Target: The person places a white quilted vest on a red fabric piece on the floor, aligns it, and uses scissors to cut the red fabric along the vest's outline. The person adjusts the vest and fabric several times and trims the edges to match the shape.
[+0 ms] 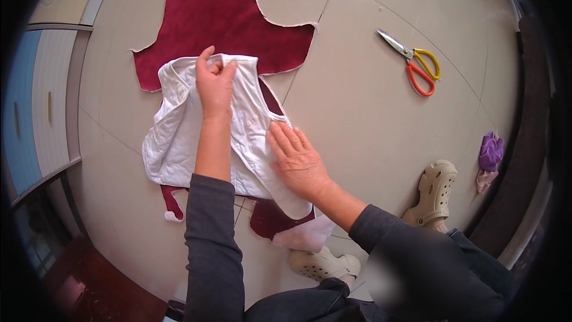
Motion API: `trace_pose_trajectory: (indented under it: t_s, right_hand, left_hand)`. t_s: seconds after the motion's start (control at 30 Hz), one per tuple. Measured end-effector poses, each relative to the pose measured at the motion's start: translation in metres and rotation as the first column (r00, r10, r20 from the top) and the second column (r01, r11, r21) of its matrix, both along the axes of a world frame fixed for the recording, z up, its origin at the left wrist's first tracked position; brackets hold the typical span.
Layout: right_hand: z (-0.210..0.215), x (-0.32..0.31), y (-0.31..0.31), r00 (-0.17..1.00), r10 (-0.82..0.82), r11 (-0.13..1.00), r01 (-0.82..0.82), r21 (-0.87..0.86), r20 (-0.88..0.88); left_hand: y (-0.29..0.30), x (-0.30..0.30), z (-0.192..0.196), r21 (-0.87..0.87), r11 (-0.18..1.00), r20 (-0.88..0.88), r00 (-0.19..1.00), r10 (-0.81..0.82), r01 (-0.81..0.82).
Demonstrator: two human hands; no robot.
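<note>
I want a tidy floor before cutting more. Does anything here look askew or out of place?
The white garment lies rumpled and skewed on the dark red fabric, left hand at its collar, right hand flat on it. Open scissors lie loose on the floor tiles.

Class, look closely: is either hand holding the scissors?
No: the scissors lie alone on the floor, while both hands rest on the white garment.
</note>
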State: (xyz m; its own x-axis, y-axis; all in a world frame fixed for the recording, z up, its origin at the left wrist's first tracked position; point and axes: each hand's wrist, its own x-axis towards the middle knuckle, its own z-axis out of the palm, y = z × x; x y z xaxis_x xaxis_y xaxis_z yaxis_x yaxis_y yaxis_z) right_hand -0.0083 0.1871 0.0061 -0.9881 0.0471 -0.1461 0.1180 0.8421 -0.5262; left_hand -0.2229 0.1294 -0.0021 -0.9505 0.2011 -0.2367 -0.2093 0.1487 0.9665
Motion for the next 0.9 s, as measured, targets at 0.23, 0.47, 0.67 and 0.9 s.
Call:
trace_pose_trajectory:
  t_s: [0.23,0.47,0.67,0.9]
  right_hand:
    - [-0.001,0.001,0.001,1.0,-0.004,1.0,0.004,0.011,0.007]
    - [-0.001,-0.001,0.001,1.0,0.02,0.997,-0.021,0.074,0.002]
    - [0.001,-0.001,0.0,1.0,0.011,0.998,-0.011,0.065,0.001]
    - [-0.003,0.0,-0.001,1.0,0.013,0.996,-0.012,0.091,-0.004]
  left_hand:
    - [-0.017,-0.006,-0.004,0.117,0.993,0.2,0.979,-0.05,0.027]
    - [-0.016,-0.014,0.002,0.207,0.964,0.198,0.957,-0.21,0.168]
    - [-0.008,-0.008,-0.021,-0.045,0.981,-0.004,0.982,-0.191,0.191]
    - [-0.004,-0.006,-0.044,-0.287,0.947,-0.392,0.885,-0.251,0.141]
